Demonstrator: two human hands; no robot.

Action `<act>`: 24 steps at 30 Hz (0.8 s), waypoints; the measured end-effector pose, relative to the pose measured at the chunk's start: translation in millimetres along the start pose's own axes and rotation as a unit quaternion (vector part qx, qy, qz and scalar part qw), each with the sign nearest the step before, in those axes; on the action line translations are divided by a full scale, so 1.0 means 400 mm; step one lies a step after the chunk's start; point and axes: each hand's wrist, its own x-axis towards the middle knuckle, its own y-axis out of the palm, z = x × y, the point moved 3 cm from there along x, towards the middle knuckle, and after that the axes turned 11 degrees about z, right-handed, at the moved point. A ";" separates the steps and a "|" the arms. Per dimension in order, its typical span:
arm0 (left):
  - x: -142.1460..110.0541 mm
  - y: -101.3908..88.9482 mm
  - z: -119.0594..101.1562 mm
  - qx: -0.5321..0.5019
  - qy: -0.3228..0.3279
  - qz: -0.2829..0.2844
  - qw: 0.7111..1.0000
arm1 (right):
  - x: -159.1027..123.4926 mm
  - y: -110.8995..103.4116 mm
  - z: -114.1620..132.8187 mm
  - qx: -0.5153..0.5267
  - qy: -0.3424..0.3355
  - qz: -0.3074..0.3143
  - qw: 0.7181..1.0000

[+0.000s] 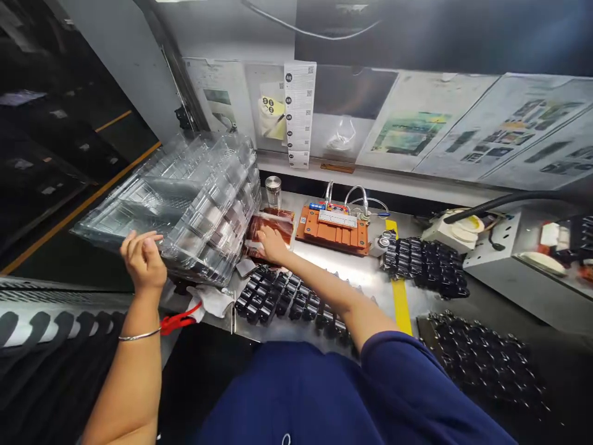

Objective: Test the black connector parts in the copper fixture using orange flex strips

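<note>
A tall stack of clear plastic trays (185,191) leans at the left end of the bench. Its near left rim is at my left hand (143,262), whose fingers are curled against the edge of the uppermost tray. Farther right, my right hand (273,246) reaches over a reddish-brown box-like thing (285,227) with clear plastic about it. The fingers of this hand look somewhat spread and rest on or just over it; plainly held there, I see nothing. Below my right forearm lie rows of shiny black parts (264,296).
An orange fixture (333,232) with cables stands behind, beside a lidded glass jar (273,191). More black parts (421,266) and a black tray of parts (482,352) lie right of the yellow strip (402,306). A white cloth (213,303) and red-handled tool (178,320) sit at the front edge.
</note>
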 end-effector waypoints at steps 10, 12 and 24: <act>-0.321 0.143 -0.319 -0.038 0.014 0.024 0.999 | -0.012 0.075 -0.111 -0.078 0.060 0.120 0.988; -0.336 0.219 -0.312 -0.137 -0.071 0.113 0.982 | -0.005 0.060 -0.113 -0.076 0.056 0.127 0.987; -0.257 0.443 -0.223 -0.399 -0.548 0.291 0.675 | 0.014 0.022 -0.127 -0.062 0.093 0.105 0.988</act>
